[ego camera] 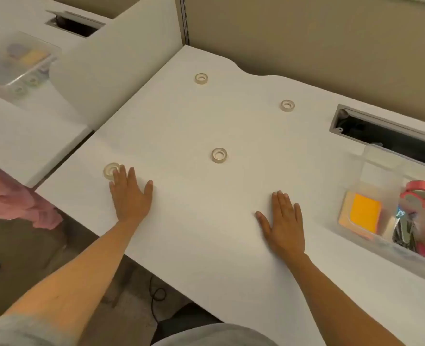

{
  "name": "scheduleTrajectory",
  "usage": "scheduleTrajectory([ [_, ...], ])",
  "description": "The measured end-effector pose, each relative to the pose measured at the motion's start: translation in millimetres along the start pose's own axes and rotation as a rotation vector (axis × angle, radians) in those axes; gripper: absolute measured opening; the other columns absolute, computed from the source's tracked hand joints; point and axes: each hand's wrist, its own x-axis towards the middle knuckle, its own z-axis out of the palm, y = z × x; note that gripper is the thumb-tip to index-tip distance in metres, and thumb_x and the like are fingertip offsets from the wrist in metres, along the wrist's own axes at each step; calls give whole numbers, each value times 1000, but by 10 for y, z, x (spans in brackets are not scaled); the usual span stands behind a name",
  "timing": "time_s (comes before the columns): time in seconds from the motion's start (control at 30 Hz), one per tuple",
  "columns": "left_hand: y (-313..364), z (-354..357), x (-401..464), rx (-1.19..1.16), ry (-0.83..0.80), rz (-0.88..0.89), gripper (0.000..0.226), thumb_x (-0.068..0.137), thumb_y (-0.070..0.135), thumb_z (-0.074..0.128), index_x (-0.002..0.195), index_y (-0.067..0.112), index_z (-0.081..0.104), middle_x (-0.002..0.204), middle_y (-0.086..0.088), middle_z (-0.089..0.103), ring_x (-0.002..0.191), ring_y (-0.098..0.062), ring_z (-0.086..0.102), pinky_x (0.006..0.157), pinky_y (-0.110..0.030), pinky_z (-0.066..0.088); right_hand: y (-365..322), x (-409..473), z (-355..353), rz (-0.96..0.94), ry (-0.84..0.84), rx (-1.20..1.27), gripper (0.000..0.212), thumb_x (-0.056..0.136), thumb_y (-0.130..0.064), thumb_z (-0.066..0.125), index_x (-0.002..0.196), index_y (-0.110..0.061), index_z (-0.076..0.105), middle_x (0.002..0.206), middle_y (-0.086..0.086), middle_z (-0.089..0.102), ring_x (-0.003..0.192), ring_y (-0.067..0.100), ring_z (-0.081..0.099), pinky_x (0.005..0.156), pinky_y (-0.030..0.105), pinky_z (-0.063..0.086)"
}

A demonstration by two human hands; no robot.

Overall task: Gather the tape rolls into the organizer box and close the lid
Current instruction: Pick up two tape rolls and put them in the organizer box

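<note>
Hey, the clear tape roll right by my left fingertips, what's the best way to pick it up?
Pinch the tape roll across its outer rim, thumb on one side and fingers on the other, coming straight down from above. It lies flat on the desk with its hole facing up, so the curved wall is the only graspable part. Your left hand is closest.

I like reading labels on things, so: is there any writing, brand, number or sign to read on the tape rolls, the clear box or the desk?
None can be read.
Four clear tape rolls: no print visible.
Organizer box: no label shows; the orange pad looks blank.
Red tape roll in the box: no lettering visible.
Desk: plain.
</note>
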Motion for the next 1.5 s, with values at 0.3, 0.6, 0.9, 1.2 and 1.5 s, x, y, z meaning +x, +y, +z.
scheduleTrajectory([
  [0.3,-219,60,499,-26,68,-169,54,99,19,34,149,3,20,158,-19,14,147,-35,5,121,-44,7,-21,14,0,31,-15,-61,72,95,-61,21,152,-17,11,160,-4,9,146,7,-2,119,35,-5],
  [0.6,61,170,508,-248,173,-11,43,88,19,59,129,7,51,130,-17,50,120,-36,44,101,-44,39,-50,64,39,70,63,-21,70,94,-60,25,148,-16,30,157,-2,26,146,9,13,119,34,1],
  [0.9,586,280,96,-516,34,121,49,84,23,70,128,11,53,128,-11,51,122,-25,42,98,-26,35,-611,639,-62,0,135,198,52,95,-40,50,139,-13,44,145,6,45,134,24,41,110,34,28],
  [1.2,624,361,-274,-520,-76,297,46,84,15,69,127,10,54,125,-9,54,120,-21,46,100,-25,35,-1226,1477,-117,-132,-72,64,70,91,-45,51,150,-25,19,159,4,17,136,29,31,106,44,28],
  [1.5,691,283,-294,-597,-157,213,59,85,15,69,138,17,44,132,-5,52,125,-18,46,102,-24,34,-1098,1444,-45,-103,3,196,51,87,-36,61,132,-16,50,131,4,55,120,29,45,95,36,34],
])
